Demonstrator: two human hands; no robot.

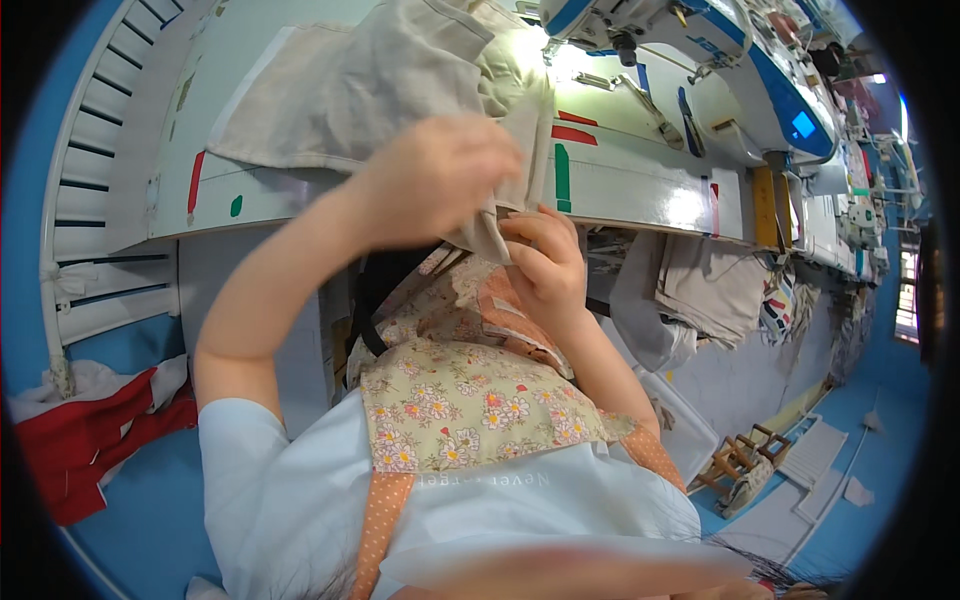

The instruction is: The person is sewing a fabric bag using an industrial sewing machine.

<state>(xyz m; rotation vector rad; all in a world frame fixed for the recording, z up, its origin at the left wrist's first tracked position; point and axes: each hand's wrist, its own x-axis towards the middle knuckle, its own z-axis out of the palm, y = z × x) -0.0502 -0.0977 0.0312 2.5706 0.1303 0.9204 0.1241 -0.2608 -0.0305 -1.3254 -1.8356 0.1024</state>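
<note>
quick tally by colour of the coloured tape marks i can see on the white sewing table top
Marks on the white sewing table, beside the beige cloth that the left hand and right hand hold:
red marks: 3
green marks: 2
Total: 5
More may lie hidden under the cloth.

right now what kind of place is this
Most likely a garment sewing workshop. An industrial sewing machine sits on a white worktable, both hands, left hand and right hand, handle beige fabric, and more folded cloth pieces hang beside a row of similar stations.
</note>
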